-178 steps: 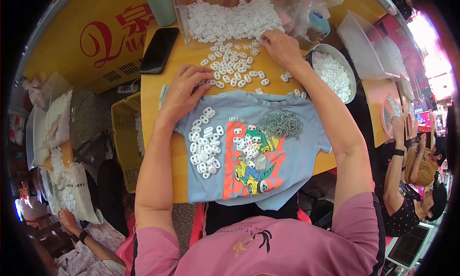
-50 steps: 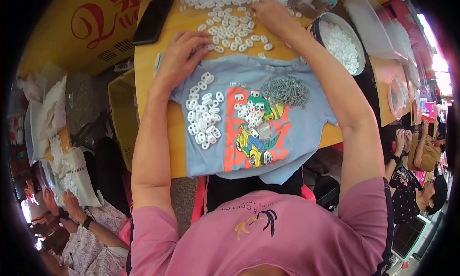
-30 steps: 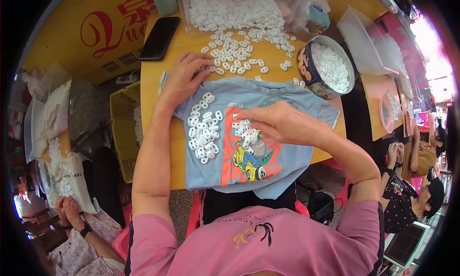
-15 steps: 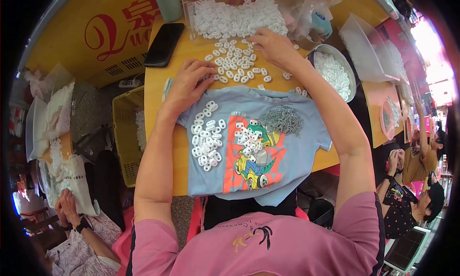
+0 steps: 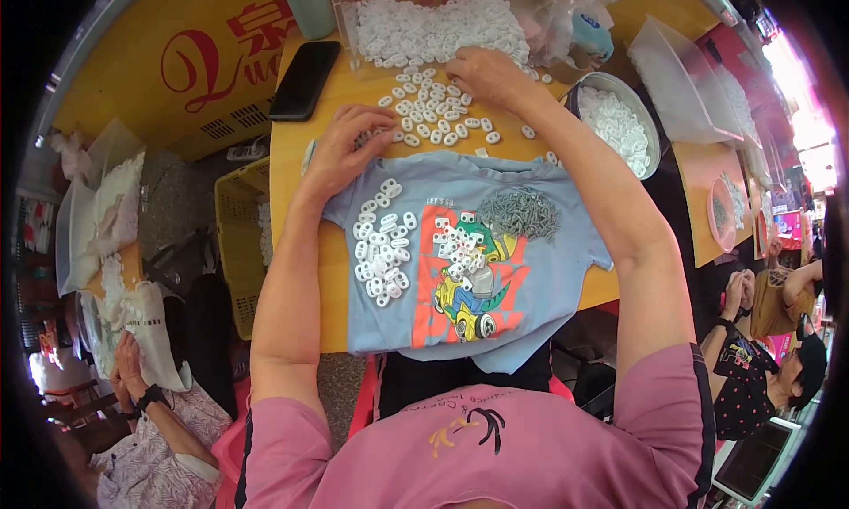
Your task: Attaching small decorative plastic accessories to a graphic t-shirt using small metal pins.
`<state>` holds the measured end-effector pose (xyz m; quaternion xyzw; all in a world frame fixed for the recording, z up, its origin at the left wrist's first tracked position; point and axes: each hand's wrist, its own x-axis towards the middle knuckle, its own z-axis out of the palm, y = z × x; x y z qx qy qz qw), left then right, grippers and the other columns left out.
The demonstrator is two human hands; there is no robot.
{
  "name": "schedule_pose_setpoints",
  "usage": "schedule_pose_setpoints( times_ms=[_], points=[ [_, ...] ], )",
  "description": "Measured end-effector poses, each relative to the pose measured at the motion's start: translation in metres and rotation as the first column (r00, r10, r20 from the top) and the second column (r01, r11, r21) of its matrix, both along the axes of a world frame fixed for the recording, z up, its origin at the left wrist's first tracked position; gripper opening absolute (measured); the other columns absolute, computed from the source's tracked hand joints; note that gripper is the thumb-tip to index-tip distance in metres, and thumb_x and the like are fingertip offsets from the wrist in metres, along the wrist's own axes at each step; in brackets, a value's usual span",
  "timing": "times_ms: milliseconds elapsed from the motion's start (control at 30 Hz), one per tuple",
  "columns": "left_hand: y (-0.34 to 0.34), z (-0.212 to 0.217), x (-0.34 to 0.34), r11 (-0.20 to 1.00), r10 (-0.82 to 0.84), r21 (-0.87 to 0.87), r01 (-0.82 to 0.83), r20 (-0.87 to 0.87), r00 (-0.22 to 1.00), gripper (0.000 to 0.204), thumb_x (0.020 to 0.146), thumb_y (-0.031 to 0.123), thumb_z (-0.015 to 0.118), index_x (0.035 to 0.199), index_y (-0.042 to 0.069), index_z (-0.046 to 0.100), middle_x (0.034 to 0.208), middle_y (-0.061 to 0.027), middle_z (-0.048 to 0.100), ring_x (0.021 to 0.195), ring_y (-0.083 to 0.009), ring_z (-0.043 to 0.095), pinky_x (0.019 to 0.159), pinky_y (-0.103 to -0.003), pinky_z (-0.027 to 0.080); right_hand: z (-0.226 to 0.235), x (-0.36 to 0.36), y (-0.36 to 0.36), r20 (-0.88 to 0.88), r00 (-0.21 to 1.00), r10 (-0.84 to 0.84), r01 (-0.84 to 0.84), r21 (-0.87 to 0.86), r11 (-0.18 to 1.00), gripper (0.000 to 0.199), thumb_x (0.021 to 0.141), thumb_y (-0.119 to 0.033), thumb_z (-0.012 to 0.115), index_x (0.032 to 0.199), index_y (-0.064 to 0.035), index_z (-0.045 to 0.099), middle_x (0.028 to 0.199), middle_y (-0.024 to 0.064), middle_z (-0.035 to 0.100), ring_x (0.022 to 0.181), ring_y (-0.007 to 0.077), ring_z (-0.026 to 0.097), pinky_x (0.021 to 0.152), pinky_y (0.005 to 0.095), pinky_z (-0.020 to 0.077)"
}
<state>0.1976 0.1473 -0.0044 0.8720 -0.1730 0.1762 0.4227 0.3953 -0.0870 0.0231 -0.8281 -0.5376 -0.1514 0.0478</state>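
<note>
My left hand rests at the table's left part, fingers curled over several small white oval plastic pieces with two holes. More of these white pieces lie loose between my hands. My right hand is at the front edge of the heap, fingers bent together and pointing left; its fingertips are hidden. Before me a blue T-shirt is spread over the table edge and my lap. On it sit a pile of white oval pieces, a smaller group of white pieces and a heap of grey screws.
A clear bin full of white pieces stands at the back. A black phone lies left, a round tin of white parts right. A yellow crate stands beside the table. Other people sit at both sides.
My right hand has shifted slightly left and bent its fingers more. My left hand stays over its pieces with small finger movement. Loose pieces between them have shifted a little.
</note>
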Motion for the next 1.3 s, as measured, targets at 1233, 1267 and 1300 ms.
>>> schedule_pose_setpoints(
  times_ms=[1233, 1267, 1300],
  points=[
    [-0.014, -0.009, -0.139, 0.900, 0.324, 0.217, -0.379, 0.249, 0.913, 0.035, 0.095, 0.020, 0.067, 0.125, 0.002, 0.061, 0.135, -0.0210, 0.055, 0.127, -0.0382, 0.050, 0.106, -0.043, 0.041, -0.023, -0.251, -0.224, -0.132, 0.896, -0.424, 0.385, 0.706, 0.594, 0.010, 0.086, -0.006, 0.066, 0.096, -0.0070, 0.070, 0.100, 0.0103, 0.069, 0.100, 0.0311, 0.063, 0.088, 0.0429, 0.0482],
    [-0.015, -0.014, -0.146, 0.878, 0.366, 0.224, -0.423, 0.256, 0.895, 0.036, 0.094, 0.022, 0.067, 0.124, 0.003, 0.061, 0.134, -0.0214, 0.056, 0.126, -0.0391, 0.051, 0.106, -0.045, 0.042, -0.025, -0.251, -0.222, -0.103, 0.897, -0.431, 0.370, 0.708, 0.602, 0.011, 0.086, -0.006, 0.066, 0.096, -0.0074, 0.069, 0.101, 0.0097, 0.068, 0.101, 0.0304, 0.062, 0.090, 0.0435, 0.0473],
    [-0.017, -0.018, -0.151, 0.854, 0.406, 0.231, -0.466, 0.263, 0.875, 0.037, 0.094, 0.024, 0.068, 0.124, 0.004, 0.062, 0.134, -0.0217, 0.056, 0.125, -0.0401, 0.051, 0.105, -0.046, 0.042, -0.027, -0.252, -0.221, -0.107, 0.898, -0.426, 0.369, 0.709, 0.600, 0.011, 0.086, -0.006, 0.066, 0.096, -0.0074, 0.069, 0.101, 0.0097, 0.068, 0.101, 0.0304, 0.062, 0.090, 0.0435, 0.0473]
  ],
)
